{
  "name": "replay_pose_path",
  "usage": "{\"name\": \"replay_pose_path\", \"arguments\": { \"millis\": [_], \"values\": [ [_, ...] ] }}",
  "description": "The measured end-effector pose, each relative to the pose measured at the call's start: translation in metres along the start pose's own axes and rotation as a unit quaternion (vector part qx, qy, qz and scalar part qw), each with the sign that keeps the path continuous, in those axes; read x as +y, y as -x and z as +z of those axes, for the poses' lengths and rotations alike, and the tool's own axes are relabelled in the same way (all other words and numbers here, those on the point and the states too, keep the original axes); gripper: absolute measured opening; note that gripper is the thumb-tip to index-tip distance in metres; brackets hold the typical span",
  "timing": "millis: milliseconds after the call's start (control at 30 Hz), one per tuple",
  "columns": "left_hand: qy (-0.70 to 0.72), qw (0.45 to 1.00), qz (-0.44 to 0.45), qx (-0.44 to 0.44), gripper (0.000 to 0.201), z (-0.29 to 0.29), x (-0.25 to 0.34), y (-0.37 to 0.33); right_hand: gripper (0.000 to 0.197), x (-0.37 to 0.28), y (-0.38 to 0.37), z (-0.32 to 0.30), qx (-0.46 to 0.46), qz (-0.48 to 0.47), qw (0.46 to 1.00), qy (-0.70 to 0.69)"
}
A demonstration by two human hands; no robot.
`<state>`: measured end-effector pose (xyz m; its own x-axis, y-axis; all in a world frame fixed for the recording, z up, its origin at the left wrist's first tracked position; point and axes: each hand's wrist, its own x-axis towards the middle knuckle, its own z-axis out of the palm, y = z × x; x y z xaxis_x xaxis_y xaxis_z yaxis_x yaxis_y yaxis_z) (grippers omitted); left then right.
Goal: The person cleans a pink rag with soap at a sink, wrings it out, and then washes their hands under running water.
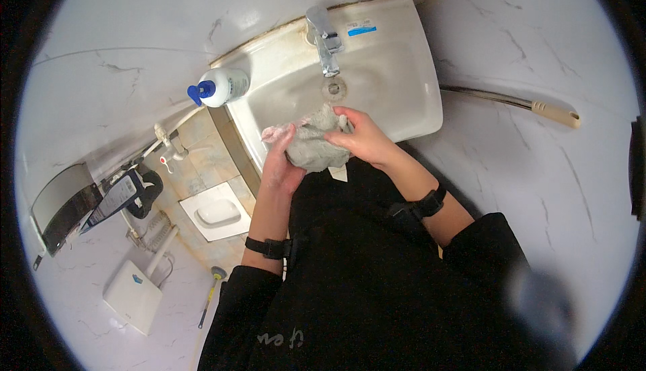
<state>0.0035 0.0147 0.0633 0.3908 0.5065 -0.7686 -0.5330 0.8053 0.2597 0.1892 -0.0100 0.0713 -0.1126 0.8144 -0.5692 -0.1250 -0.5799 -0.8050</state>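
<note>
Over the near edge of the white washbasin [397, 115], both hands hold a crumpled grey-green cloth [317, 147] with a pinkish part at its left end. My left hand [284, 159] grips the cloth's left side, thumb on top. On the other side, my right hand [363, 135] pinches the cloth between thumb and fingers. The fingers beneath the cloth are partly hidden. Beyond the cloth lie the round drain [334, 89] and the chrome faucet [324, 41]; whether water runs cannot be made out.
A white pump bottle [227, 87] with a blue top stands on the basin's left rim. Right of the basin, a beige-handled rod [552, 113] leans by the wall. At lower left are a squat toilet [217, 212], a white cistern [133, 297] and a long-handled brush [211, 295].
</note>
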Motion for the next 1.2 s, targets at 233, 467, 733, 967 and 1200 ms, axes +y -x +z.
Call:
{"name": "replay_pose_path", "arguments": {
  "millis": [233,467,733,967,1200],
  "values": [
    [-0.178,0.984,-0.007,-0.002,0.052,0.001,-0.006,0.009,0.028,0.030,-0.012,-0.001,0.115,-0.005,0.992,-0.059],
    [-0.168,0.981,-0.098,0.003,0.055,0.007,-0.001,0.008,0.030,0.044,-0.021,-0.001,0.120,-0.005,0.989,-0.083],
    [-0.215,0.973,-0.051,0.063,0.057,0.000,0.007,-0.002,0.030,0.042,-0.009,0.009,-0.013,0.022,0.999,0.048],
    [-0.089,0.994,-0.047,0.043,0.054,0.000,-0.010,0.003,0.019,-0.008,0.020,0.032,0.058,-0.169,0.956,0.234],
    [-0.092,0.989,0.018,0.114,0.041,0.021,-0.027,-0.005,0.038,0.026,-0.023,0.036,0.158,-0.102,0.950,0.251]
  ]
}}
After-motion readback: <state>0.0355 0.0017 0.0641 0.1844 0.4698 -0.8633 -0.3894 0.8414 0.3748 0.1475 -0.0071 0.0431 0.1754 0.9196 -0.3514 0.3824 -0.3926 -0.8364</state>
